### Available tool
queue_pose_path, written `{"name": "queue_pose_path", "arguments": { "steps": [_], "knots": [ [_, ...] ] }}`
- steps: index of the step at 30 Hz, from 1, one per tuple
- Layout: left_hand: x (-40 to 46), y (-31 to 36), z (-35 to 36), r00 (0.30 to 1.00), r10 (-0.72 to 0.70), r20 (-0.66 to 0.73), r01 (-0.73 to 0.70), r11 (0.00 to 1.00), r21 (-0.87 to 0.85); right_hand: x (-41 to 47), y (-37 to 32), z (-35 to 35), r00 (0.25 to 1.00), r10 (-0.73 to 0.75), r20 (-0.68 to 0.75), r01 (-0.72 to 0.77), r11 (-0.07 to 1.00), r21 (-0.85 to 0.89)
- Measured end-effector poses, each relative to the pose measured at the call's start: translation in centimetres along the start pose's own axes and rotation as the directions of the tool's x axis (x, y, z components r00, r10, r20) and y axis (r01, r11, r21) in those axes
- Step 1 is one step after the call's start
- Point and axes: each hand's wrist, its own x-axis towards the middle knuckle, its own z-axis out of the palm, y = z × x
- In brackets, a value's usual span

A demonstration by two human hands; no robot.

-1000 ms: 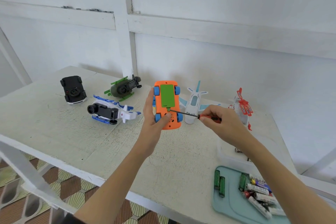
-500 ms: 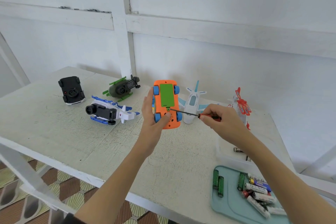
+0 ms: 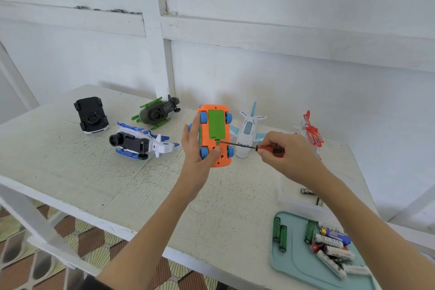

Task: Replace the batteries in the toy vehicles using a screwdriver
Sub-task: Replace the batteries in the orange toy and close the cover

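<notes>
Against orange car [image 3: 215, 134] — screwdriver [image 3: 249, 146] tip

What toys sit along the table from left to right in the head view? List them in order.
black car → blue-and-white toy → green helicopter → orange car held up in the left hand → white airplane → red-and-white toy.
</notes>
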Motion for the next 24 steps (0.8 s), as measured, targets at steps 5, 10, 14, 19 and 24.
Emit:
{"name": "queue_pose_path", "arguments": {
  "steps": [5,10,14,19,24],
  "knots": [
    [-0.3,-0.1,0.6,1.0,0.016,-0.023,-0.015,0.998,0.065,-0.1,-0.6,-0.5,0.988,-0.152,-0.025,0.147,0.979,-0.145],
    [-0.4,0.5,0.9,0.999,0.006,-0.038,-0.004,0.998,0.068,-0.2,-0.8,-0.5,0.975,-0.21,-0.077,0.199,0.971,-0.129],
    [-0.4,0.4,0.9,0.999,0.027,-0.039,-0.024,0.998,0.056,-0.3,-0.8,-0.7,0.971,-0.217,-0.105,0.205,0.972,-0.114],
    [-0.5,0.4,1.1,0.998,0.045,-0.049,-0.042,0.998,0.048,-0.3,-0.7,-0.7,0.973,-0.219,-0.068,0.208,0.969,-0.134],
    [-0.7,0.3,1.0,0.999,0.018,-0.044,-0.015,0.998,0.058,-0.4,-0.5,-0.7,0.976,-0.212,-0.048,0.205,0.972,-0.119]
  ]
}}
